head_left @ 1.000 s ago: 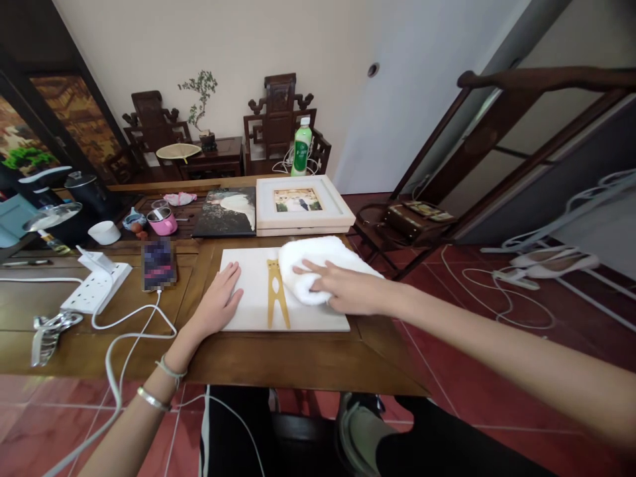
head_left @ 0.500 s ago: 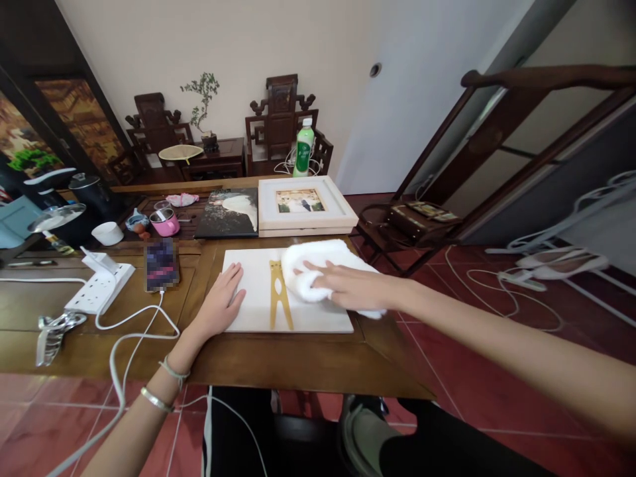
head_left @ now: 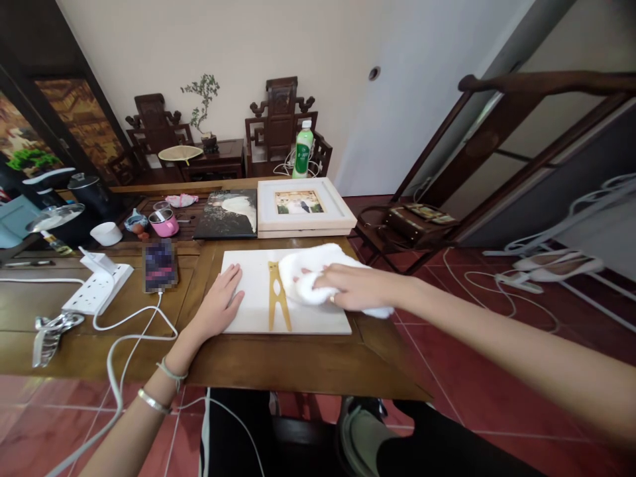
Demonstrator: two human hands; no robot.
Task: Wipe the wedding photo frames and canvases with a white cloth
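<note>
A white panel [head_left: 253,291] with a gold stand [head_left: 277,305] on it lies face down near the wooden table's [head_left: 278,364] front edge. My left hand [head_left: 218,305] rests flat on the panel's left edge, fingers stretched out. My right hand [head_left: 350,288] presses a white cloth [head_left: 311,268] onto the panel's right half, fingers curled into the fabric. Part of the cloth hangs past the panel's right edge.
Behind the panel lie a white framed photo [head_left: 303,205] and a dark picture [head_left: 228,212]. To the left are a phone [head_left: 159,266] on a cable, a white power strip [head_left: 97,288], a pink cup [head_left: 163,222] and a white bowl [head_left: 105,233]. A green bottle [head_left: 302,151] stands at the back.
My right hand has shifted the cloth slightly on the panel and curled its fingers into it. The left hand stays flat on the panel's left edge.
</note>
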